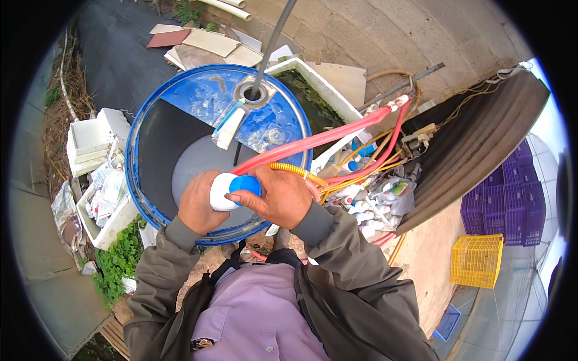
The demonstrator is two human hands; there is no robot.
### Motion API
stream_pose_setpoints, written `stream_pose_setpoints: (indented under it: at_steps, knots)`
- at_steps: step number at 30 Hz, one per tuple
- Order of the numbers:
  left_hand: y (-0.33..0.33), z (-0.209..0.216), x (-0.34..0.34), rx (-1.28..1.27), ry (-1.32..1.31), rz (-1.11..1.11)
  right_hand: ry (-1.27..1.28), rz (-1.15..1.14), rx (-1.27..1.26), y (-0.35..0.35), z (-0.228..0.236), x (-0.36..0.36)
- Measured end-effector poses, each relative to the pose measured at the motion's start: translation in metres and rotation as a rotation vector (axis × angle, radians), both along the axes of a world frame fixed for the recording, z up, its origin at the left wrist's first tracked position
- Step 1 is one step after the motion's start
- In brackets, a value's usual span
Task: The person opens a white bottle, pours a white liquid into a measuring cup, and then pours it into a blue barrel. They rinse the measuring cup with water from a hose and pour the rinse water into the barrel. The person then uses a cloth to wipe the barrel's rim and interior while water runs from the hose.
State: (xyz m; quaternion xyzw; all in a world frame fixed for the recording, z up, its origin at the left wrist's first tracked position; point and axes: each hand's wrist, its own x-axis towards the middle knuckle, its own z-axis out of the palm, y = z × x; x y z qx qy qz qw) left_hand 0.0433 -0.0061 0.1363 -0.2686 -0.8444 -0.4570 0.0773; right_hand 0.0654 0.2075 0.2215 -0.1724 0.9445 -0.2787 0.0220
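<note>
White plastic formed the body of a rounded bottle (221,194), found at the centre of the frame above the near part of a large blue plastic drum (186,93). The left hand (198,203) was closed around the bottle's side. The right hand (280,195) gripped the round blue plastic cap (247,184), its thumb across the lower edge; its remaining fingers were partly hidden. Whether the cap was fully seated could not be determined. Greyish liquid (201,165) was visible through the drum's cut-away top, and a slim grey pole (276,45) stood in the lid's round opening. A thick pink hose (313,142) ran from the right hand toward the upper right, just beside a yellow corrugated hose (295,169). Stacked purple plastic crates (515,204) and a yellow plastic crate (477,262) were noted at the right of the frame.
</note>
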Motion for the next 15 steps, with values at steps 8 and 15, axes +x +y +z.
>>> stream_pose_setpoints:
  at_steps: [8, 15]
  knots:
    - [0.152, 0.032, 0.042, -0.093, 0.08, -0.576, 0.237, -0.488, -0.139, 0.115, 0.024, 0.16]
    - [0.288, -0.07, 0.096, -0.371, -0.364, -0.987, -0.127, -0.891, -0.058, 0.192, -0.046, 0.256]
